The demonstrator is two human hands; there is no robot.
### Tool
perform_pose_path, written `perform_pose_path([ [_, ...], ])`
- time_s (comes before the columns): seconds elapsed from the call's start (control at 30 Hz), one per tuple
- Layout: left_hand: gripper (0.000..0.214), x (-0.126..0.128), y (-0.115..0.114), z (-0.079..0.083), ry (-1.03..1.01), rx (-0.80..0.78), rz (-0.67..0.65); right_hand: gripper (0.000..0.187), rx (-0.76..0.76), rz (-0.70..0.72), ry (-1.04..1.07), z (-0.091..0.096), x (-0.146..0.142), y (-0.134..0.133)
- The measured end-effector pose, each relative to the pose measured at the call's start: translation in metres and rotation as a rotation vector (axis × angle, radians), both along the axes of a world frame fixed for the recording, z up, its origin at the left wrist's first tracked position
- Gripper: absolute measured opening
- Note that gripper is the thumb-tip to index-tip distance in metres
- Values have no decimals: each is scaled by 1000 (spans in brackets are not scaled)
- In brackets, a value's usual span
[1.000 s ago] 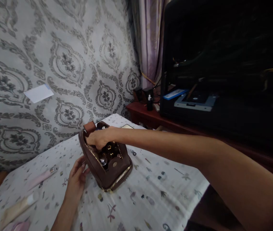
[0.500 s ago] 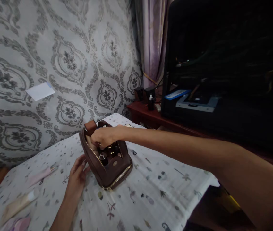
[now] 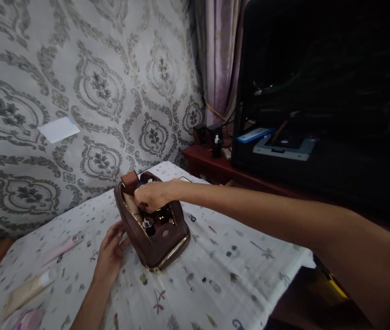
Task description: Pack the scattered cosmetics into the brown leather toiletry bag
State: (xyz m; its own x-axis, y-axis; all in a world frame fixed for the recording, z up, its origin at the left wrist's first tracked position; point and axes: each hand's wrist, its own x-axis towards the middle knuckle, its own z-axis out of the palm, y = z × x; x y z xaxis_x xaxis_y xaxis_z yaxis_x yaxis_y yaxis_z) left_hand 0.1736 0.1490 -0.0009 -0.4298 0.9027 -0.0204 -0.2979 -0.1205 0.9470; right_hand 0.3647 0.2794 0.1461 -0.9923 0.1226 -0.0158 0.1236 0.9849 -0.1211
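Observation:
A brown leather toiletry bag [image 3: 162, 245] stands on the patterned cloth with its zipped top gaping. My right hand [image 3: 153, 196] reaches into its far left part, fingers curled down; whatever they grip is hidden. A dark blue item shows just behind those fingers. Nearer the front of the bag is a small dark bottle [image 3: 148, 225] with a silvery cap, beside other items with gold-coloured parts. My left hand [image 3: 111, 250] lies against the bag's left side, its fingers apart and touching or nearly touching the leather.
On the cloth [image 3: 215, 266] at left lie a pink tube [image 3: 59, 251], a beige tube [image 3: 26, 293] and a pink round item [image 3: 30, 318]. A red-brown table [image 3: 211, 160] at right bears a dropper bottle [image 3: 216, 147] and a large dark screen [image 3: 318, 82]. A patterned wall stands behind.
My right hand has moved slightly right inside the bag, and more of the dark blue item shows behind it. My left hand stays beside the bag.

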Motion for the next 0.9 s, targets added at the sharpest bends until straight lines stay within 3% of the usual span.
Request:
perform_pose_path([
  [0.37, 43, -2, 1, -1, -4, 0, 15, 22, 93, -55, -101, 15, -1, -6],
  [0.57, 43, -5, 1, -7, -11, 4, 5, 20, 118, -89, -45, 26, -1, -5],
  [0.9, 38, -5, 1, -10, -36, 19, 24, 22, 134, -74, -97, 20, -3, -9],
])
